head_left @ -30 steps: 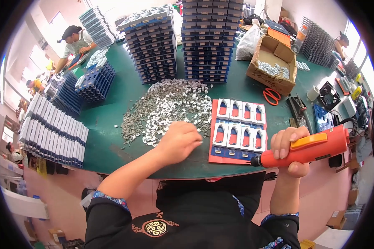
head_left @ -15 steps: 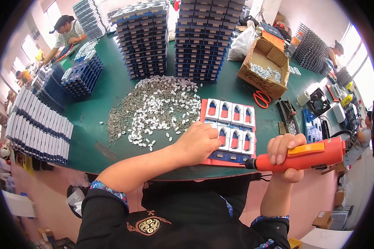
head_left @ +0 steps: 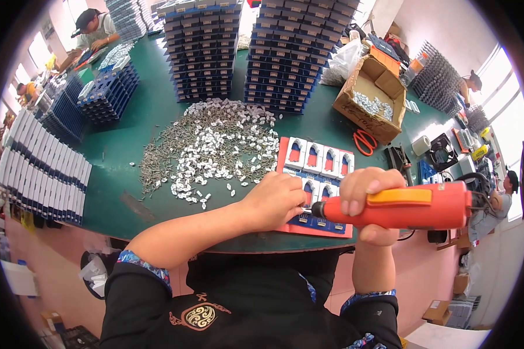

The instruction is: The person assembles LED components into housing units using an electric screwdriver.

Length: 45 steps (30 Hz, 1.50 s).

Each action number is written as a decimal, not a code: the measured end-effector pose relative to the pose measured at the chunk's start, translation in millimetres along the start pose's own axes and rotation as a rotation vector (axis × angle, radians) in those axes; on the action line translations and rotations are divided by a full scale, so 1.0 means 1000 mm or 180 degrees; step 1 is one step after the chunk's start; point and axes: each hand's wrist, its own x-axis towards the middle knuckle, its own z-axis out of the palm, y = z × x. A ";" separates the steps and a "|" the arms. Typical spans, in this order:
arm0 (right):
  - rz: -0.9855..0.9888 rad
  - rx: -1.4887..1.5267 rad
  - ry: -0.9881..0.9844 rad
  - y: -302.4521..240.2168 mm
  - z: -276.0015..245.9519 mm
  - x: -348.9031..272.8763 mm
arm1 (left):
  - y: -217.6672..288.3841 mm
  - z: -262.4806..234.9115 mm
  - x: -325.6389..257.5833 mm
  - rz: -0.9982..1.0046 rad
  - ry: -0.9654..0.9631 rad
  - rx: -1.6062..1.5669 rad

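Observation:
A red electric screwdriver with an orange lever lies level in my right hand, its fingers wrapped round the body. The bit points left and reaches the fingertips of my left hand. That left hand is closed in a pinch over the near left corner of a blue tray; what the fingertips hold is too small to make out. White arch-shaped housings sit in two rows on the tray, partly hidden by both hands. Under the tray lies a red mat.
Left of the tray spreads a pile of screws and small white parts. Tall tray stacks rise behind it. A cardboard box, orange-handled scissors and a fan stand rightward. White-and-blue stacked units flank the left edge.
My right hand has brought the screwdriver leftward and slightly up, so its bit now meets my left fingertips over the tray. The left hand stays almost in place, pinched.

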 end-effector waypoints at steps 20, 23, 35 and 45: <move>0.0792 -0.0261 -0.0424 0.029 -0.005 0.016 | -0.005 0.008 -0.001 -0.0042 0.0107 0.0070; 0.0651 0.0294 -0.0283 0.036 -0.002 0.010 | -0.004 0.010 0.000 -0.0013 0.0131 0.0071; 0.0832 0.0255 -0.0380 0.035 0.005 0.011 | -0.001 0.008 -0.005 -0.0059 0.0195 0.0094; 0.0925 0.0565 -0.0725 0.037 0.000 0.017 | -0.002 0.011 -0.009 -0.0068 0.0350 0.0097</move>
